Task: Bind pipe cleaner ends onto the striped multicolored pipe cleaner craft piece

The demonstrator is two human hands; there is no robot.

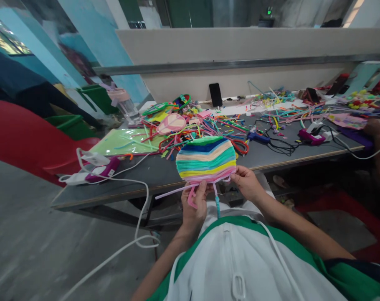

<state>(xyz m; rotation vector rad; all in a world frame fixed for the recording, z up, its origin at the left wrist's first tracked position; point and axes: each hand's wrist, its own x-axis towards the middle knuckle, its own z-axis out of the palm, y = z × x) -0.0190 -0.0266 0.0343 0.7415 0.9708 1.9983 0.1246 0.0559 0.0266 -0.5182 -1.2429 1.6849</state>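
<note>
Above my lap, at the front edge of the table, is a round-sided craft piece (206, 159) made of rows of fuzzy pipe cleaners in green, blue, peach, turquoise, yellow and pink. My left hand (194, 205) pinches its lower edge, thumb on top. A pink angular piece (191, 199) shows at those fingers; its kind is unclear. From the same spot a lilac pipe cleaner (171, 192) sticks out to the left. My right hand (247, 182) is closed on the piece's lower right corner. Between my hands hangs a pink and turquoise twisted strand (217, 205).
Loose pipe cleaners (205, 125) and a pink oval piece (171, 124) lie behind. A blue glue gun (259, 137), phone (215, 95), green sheet (124, 141), and power strips (104, 169) with white cables share the table. Another person's hand (379, 129) is at right; a red chair (27, 142) stands left.
</note>
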